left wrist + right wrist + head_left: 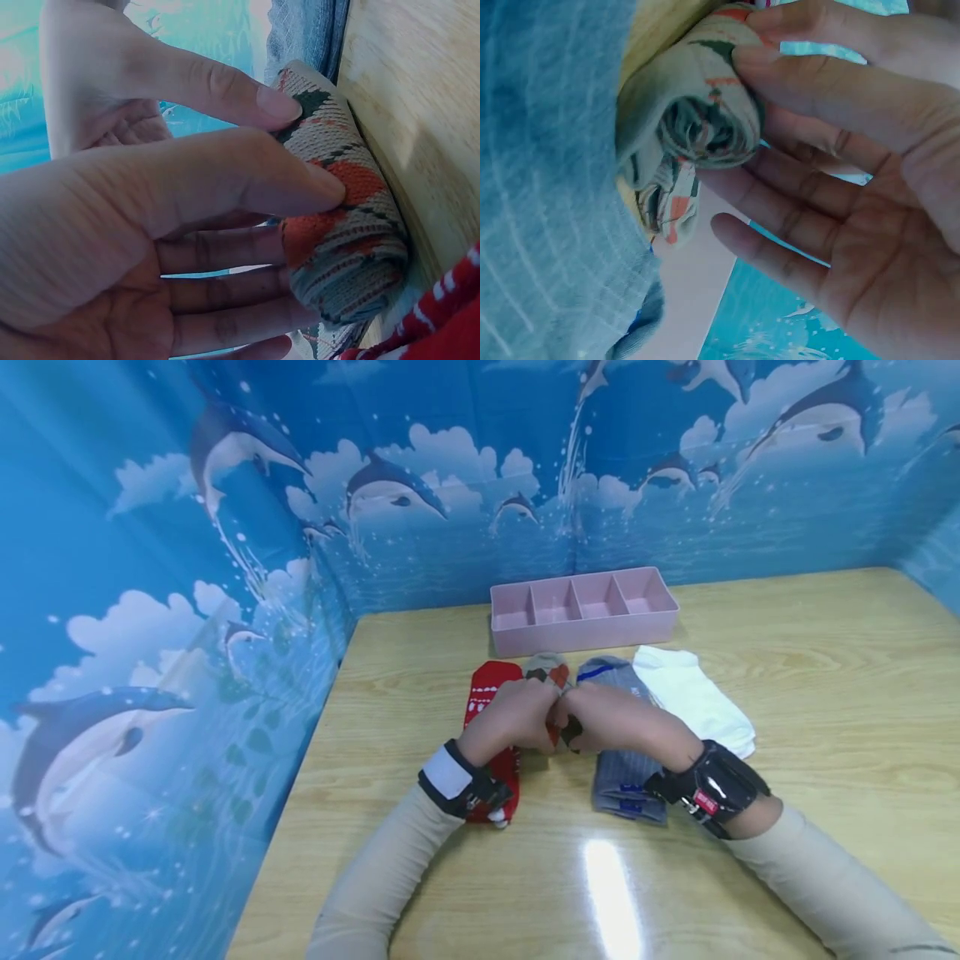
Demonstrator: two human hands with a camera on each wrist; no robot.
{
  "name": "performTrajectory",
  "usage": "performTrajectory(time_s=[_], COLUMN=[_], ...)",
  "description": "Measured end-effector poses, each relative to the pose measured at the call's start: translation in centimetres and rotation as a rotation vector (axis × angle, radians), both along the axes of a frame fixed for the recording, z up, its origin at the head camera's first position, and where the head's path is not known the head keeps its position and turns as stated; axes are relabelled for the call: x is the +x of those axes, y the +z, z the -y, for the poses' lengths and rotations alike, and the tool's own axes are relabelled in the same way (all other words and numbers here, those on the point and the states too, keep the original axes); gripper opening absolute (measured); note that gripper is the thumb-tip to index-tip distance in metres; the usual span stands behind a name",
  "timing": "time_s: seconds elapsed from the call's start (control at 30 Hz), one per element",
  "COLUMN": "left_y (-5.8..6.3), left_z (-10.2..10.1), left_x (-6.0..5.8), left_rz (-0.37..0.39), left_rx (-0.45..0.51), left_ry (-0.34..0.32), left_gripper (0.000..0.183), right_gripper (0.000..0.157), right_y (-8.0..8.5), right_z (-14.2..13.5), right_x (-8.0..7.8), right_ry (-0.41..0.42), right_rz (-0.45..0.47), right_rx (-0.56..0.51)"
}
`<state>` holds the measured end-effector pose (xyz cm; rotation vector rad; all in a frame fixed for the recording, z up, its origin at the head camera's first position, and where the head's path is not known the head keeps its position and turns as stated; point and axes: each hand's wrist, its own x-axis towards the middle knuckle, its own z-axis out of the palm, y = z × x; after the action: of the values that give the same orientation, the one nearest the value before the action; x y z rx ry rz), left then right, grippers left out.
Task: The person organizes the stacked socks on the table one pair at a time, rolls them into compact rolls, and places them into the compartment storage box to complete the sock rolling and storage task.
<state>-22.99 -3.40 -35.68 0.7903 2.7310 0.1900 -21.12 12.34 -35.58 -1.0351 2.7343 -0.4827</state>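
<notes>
A beige sock with an orange and dark green pattern is partly rolled up, and both hands hold the roll from its two ends. My left hand [525, 714] has its thumb on top of the rolled sock [352, 217] and its fingers beneath. From the other end, my right hand [618, 718] pinches the roll [720, 90] between thumb and fingers, and the spiral of layers shows there. The flat remainder of the sock [546, 662] stretches away toward the box. Under the left wrist lies a red sock [495, 677] with white marks.
Grey socks with blue marks [630, 785] lie under the right forearm, and white socks [697, 702] lie beyond them. A pink box [585, 635] with several compartments stands at the back of the wooden table [825, 693]. Dolphin-printed cloth [465, 543] hangs behind and at the left.
</notes>
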Motion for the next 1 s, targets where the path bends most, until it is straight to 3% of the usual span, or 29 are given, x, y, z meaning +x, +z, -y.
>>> performTrajectory(time_s=[0.33,0.5,0.7,0.87,1.0], left_y=[-0.4,-0.3,-0.1,0.2,0.6], left_z=[0.9,1.1,1.4,1.3,0.9], left_x=[-0.6,-0.8,-1.0,-1.0,-0.7], left_rz=[0.1,0.147,0.191,0.172,0.082], left_rx=[0.069,0.104,0.131,0.091,0.061], left_ry=[0.057,0.071,0.076,0.084,0.072], left_gripper=[0.055,0.046,0.029,0.015,0.02], right_gripper=[0.025,0.029,0.031,0.022,0.014], right_y=[-1.2,-1.5,-1.6,-2.0,-2.3], right_z=[0.6,0.8,0.8,-0.1,-1.0], right_x=[-0.2,-0.1,-0.5,-1.3,-2.3], right_ry=[0.025,0.029,0.019,0.026,0.049], right_rz=[-0.057,-0.082,-0.043,0.029,0.104], right_rx=[0.011,0.021,-0.033,-0.141,-0.236])
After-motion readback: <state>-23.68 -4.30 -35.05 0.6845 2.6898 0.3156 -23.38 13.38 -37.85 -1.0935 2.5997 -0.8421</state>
